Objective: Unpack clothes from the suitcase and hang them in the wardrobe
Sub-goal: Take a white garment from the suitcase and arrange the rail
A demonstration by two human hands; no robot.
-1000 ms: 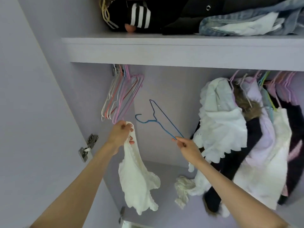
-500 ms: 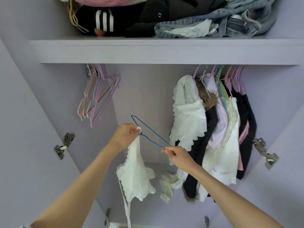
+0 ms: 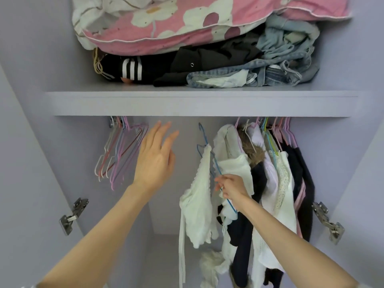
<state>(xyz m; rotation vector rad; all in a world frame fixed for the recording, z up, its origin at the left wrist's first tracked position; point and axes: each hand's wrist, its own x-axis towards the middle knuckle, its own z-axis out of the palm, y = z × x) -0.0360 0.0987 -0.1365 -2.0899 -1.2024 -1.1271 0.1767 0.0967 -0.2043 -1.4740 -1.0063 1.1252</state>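
The white top (image 3: 199, 194) hangs on a thin blue hanger (image 3: 216, 167) under the shelf (image 3: 199, 102) of the wardrobe (image 3: 31, 142), about in the middle, just to the left of the other hanging clothes (image 3: 276, 175). The hook of the blue hanger goes up behind the front edge of the shelf, so I cannot tell if it sits on the rail yet. The right hand (image 3: 230, 187) pinches the lower end of the blue hanger with its fingers closed on the wire. The left hand (image 3: 154, 161) is wide open and holds nothing; it is up in the air next to the empty hangers (image 3: 122, 150) near the left wall. So this top looks almost done: it is on its hanger and in its place, and the hand only needs to let go. The suitcase is not in view, so I cannot tell how many clothes are left to unpack. The white top is soft and thin, with a wavy edge. It droops to one side, and long strings dangle down from it.
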